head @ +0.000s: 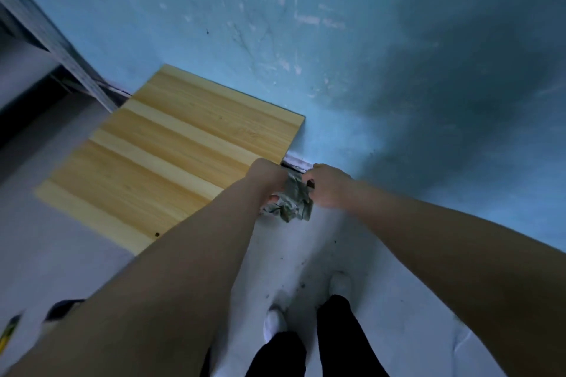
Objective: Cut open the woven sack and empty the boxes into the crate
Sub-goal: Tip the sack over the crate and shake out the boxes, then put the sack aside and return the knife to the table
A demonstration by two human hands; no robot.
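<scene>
Well, both sets of fingers are curled into one crumpled grey-green wad, which I take to be the sack (291,203) bunched up. A left fingertip (272,199) shows pressed into the folds from below, and the right thumb (310,183) presses in from the other side. The rest of the fingers are hidden behind the backs of the hands. The left hand (265,179) and right hand (330,190) sit close together with the wad between them, held out at arm's length above the floor (306,248). They are just off the corner of the table (171,144) and near the foot of the wall (367,55). No blade shows in either hand, and no boxes or crate are in view. A blurred yellow-and-black thing (9,333) at the lower left edge cannot be named. My reading is that the cloth is being gathered or pulled taut. To do that well, each hand should take a firm fistful and the two should draw apart, so a flat, tight stretch opens for cutting. Knuckles should stay clear of that stretch. Woven plastic is slippery and frays, so a deep grip will hold better than a fingertip pinch.
</scene>
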